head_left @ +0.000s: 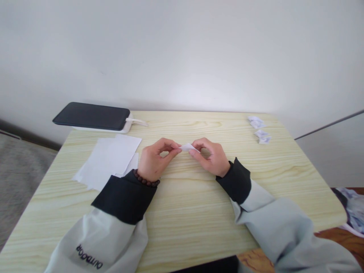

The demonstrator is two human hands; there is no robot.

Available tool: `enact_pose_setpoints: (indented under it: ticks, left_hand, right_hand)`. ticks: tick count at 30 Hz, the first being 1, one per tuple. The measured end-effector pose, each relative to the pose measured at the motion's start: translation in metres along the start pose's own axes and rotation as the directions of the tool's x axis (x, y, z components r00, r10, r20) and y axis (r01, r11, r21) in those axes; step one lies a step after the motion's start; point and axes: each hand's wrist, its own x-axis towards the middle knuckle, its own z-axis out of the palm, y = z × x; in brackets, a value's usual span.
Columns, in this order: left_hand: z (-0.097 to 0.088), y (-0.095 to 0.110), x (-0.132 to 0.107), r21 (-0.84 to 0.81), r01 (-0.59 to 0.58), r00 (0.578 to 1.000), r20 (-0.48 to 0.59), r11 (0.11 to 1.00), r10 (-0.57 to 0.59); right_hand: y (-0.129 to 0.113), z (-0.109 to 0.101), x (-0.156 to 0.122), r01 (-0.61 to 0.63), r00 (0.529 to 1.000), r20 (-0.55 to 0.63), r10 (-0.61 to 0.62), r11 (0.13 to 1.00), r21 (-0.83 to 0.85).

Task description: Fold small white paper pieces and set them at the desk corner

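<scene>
Between my two hands, just above the middle of the table, is a small folded piece of white paper (186, 147). My left hand (157, 156), with a dark beaded bracelet at the wrist, pinches its left end between thumb and forefinger. The right end is pinched the same way by my right hand (209, 154). Fingertips cover both ends of the paper. Loose white paper sheets (109, 157) lie overlapping to the left, partly behind my left wrist and sleeve. Several small folded paper pieces (256, 122) rest at the far right.
A dark phone (92, 115) lies on a white block at the back left, with a white cable (138, 121) plugged in. The pale wooden table (193, 212) meets a white wall at its back edge. Patterned cloth (354, 208) shows beyond the right edge.
</scene>
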Motion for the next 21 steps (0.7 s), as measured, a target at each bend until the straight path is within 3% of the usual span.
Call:
enact_pose_setpoints:
  ticks: [3, 8, 13, 21]
  left_hand:
    - [0.0000, -0.0002, -0.0013, 0.054, -0.033, 0.999, 0.000, 0.998, 0.033]
    - [0.0019, -0.0042, -0.0023, -0.100, -0.040, 0.999, -0.011, 0.994, 0.039]
    - [0.0006, -0.0018, -0.0020, 0.013, -0.072, 0.997, 0.008, 0.997, 0.072]
    - [-0.0003, -0.0003, -0.0018, 0.042, -0.079, 0.997, -0.005, 0.996, 0.080]
  right_hand:
    - [0.0005, 0.0000, -0.0005, 0.013, 1.000, -0.013, -0.013, 1.000, -0.010]
    - [0.0013, 0.0009, -0.0002, -0.007, 0.998, -0.058, 0.005, 0.999, -0.042]
    - [-0.0014, 0.0013, 0.0000, 0.031, 0.998, -0.059, -0.031, 1.000, 0.004]
    - [-0.0040, 0.0011, 0.0002, 0.081, 0.996, -0.026, -0.081, 0.997, 0.014]
